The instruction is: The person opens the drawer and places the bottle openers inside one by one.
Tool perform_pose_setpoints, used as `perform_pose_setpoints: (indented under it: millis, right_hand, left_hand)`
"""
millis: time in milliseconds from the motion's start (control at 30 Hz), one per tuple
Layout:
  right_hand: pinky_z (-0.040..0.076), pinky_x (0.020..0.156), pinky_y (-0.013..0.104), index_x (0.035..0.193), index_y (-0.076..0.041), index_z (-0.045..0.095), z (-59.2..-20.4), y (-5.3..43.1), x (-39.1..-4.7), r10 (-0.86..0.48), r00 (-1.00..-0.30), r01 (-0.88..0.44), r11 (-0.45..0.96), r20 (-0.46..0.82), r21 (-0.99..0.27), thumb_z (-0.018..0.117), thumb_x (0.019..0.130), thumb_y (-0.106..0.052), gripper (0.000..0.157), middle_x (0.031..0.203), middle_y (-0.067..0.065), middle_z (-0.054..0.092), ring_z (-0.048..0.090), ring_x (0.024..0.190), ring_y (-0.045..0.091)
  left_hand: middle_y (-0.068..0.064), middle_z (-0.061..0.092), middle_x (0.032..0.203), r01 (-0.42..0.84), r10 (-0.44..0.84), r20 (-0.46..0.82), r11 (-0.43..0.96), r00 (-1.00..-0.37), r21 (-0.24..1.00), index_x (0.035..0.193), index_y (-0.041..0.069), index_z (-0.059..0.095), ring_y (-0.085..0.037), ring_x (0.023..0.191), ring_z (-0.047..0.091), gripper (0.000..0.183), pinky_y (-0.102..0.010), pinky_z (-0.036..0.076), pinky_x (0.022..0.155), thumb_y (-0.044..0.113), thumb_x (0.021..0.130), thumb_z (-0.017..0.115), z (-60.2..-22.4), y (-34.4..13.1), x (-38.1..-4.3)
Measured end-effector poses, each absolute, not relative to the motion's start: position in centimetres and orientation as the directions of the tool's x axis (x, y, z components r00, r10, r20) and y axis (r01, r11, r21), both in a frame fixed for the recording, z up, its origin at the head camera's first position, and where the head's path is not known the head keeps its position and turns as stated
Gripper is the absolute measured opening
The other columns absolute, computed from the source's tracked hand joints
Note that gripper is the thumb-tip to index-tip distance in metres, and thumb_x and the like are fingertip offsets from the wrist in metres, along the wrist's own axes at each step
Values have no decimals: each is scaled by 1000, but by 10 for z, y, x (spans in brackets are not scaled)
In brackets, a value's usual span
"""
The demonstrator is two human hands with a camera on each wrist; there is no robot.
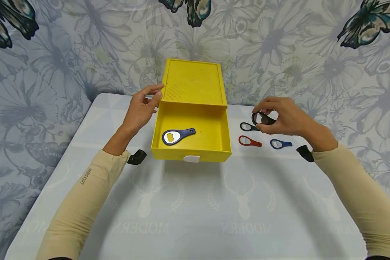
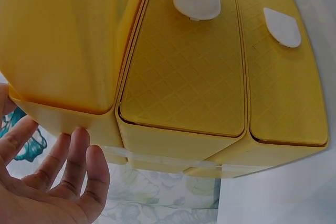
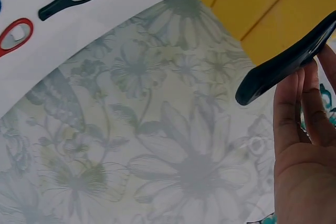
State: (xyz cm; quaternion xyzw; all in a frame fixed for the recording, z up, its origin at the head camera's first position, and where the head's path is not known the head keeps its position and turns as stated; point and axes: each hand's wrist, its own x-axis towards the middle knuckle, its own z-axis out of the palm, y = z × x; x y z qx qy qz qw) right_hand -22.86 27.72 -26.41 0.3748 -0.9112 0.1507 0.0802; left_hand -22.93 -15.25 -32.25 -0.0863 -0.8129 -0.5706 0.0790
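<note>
My left hand (image 1: 141, 108) rests its fingertips against the left side of a yellow drawer cabinet (image 1: 195, 81); in the left wrist view the fingers (image 2: 79, 156) are loosely extended. The top drawer (image 1: 211, 156) is pulled out. Inside it lies a blue bottle opener (image 1: 183, 135), its ring toward the left. Raised over the table to the right of the cabinet, my right hand (image 1: 287, 115) pinches a black bottle opener (image 1: 267, 119) between thumb and fingers. From the right wrist, the held opener's dark handle (image 3: 262, 81) points away from the fingertips.
Beneath and near the right hand lie another black opener (image 1: 255, 128), a red opener (image 1: 255, 143) and a blue one (image 1: 285, 144); a further red piece is mostly hidden by that hand. Two closed drawers (image 2: 181, 77) sit below the open one. A patterned wall (image 1: 266, 47) stands behind.
</note>
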Motion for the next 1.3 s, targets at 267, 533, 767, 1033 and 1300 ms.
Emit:
perform_pose_setpoints:
  millis: [267, 533, 767, 1033, 1300]
  right_hand:
    - [47, 71, 22, 105, -14, 75, -247, 253, -223, -671, -694, -720, 656, 262, -227, 85, 74, -16, 33, 97, -5, 67, 58, 84, 10]
    - [47, 73, 24, 105, -14, 75, -235, 226, -218, -710, -640, -768, 591, 294, -247, 85, 74, -14, 32, 98, -3, 68, 57, 85, 14]
    - [49, 74, 25, 107, -13, 74, -226, 201, -214, -731, -620, -784, 561, 286, -266, 83, 78, -16, 30, 99, -1, 66, 56, 84, 12]
    - [55, 80, 32, 111, -11, 73, -216, 171, -212, -758, -604, -793, 537, 247, -289, 83, 80, -22, 33, 108, 3, 68, 61, 88, 14]
    - [54, 78, 33, 113, -11, 72, -220, 143, -210, -781, -585, -804, 522, 218, -285, 80, 83, -27, 35, 109, 4, 68, 60, 86, 15]
  left_hand:
    - [-10, 56, 134, 241, 50, 238, 332, -970, 912, 145, 24, 55, -17, 96, 57, 41, -26, 50, 79, 34, 105, 52, -323, -153, -230]
    - [-11, 56, 133, 250, 56, 245, 319, -968, 914, 145, 23, 55, -17, 97, 58, 41, -25, 50, 79, 33, 105, 52, -323, -155, -230]
    - [-10, 55, 135, 242, 53, 238, 326, -970, 914, 145, 23, 55, -18, 98, 57, 41, -29, 51, 80, 34, 105, 52, -323, -154, -229]
    - [-9, 55, 136, 246, 68, 236, 318, -969, 916, 146, 25, 54, -20, 101, 58, 42, -41, 52, 86, 35, 105, 51, -324, -153, -230]
    - [-9, 55, 138, 249, 69, 239, 326, -968, 912, 146, 25, 54, -20, 102, 58, 41, -34, 52, 83, 34, 106, 50, -325, -154, -230]
